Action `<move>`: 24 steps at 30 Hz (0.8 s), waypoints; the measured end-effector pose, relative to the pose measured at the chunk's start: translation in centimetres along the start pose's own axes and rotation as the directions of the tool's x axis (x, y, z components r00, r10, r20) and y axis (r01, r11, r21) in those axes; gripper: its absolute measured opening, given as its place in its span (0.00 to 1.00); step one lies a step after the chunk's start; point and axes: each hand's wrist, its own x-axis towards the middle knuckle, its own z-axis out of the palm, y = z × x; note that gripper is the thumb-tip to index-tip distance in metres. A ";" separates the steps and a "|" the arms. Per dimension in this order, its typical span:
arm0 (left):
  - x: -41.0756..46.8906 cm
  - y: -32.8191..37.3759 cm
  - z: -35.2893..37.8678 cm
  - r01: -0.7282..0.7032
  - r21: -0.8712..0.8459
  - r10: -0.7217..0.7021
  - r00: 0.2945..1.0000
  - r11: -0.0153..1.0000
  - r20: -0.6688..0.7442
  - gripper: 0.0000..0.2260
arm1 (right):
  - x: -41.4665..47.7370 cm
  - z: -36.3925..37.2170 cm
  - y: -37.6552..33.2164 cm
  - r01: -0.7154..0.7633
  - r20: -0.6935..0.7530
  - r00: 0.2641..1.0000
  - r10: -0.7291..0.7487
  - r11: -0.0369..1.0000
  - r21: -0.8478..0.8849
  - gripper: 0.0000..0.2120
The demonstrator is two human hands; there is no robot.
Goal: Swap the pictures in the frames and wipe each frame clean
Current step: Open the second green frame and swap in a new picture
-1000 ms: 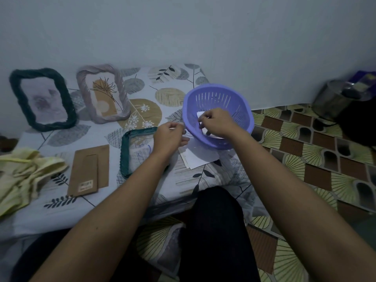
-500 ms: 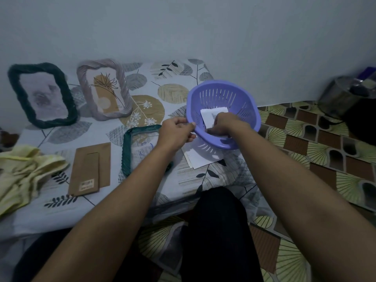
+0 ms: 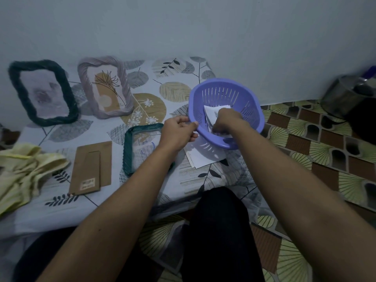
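Paper pictures (image 3: 209, 113), white, inside slotted purple basket (image 3: 223, 92)

left hand (image 3: 179, 132): now grips basket (image 3: 244, 98) rim | right hand (image 3: 225, 121): lower, on pictures (image 3: 210, 111)

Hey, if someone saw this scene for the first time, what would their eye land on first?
Probably the purple basket at the right edge of the leaf-print sheet: the left hand grips its near rim while the right hand, inside it, holds white papers. Next, the dark green frame and the mauve frame side by side near the wall at the left.
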 end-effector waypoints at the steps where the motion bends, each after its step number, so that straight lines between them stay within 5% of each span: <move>1: 0.0 0.0 0.0 0.001 0.001 -0.001 1.000 1.000 -0.002 0.12 | 0.0 0.1 0.1 -0.005 -0.018 1.000 0.005 1.000 0.010 0.09; 13: -0.5 0.2 0.2 0.021 -0.033 -0.021 1.000 0.999 -0.023 0.09 | -0.4 0.0 1.0 0.011 -0.056 0.998 0.000 0.980 0.200 0.16; 24: -1.4 0.9 -0.5 0.031 -0.090 -0.031 1.000 0.995 0.001 0.06 | -4.3 -2.0 -1.0 0.174 -0.390 0.914 -0.114 0.977 0.124 0.04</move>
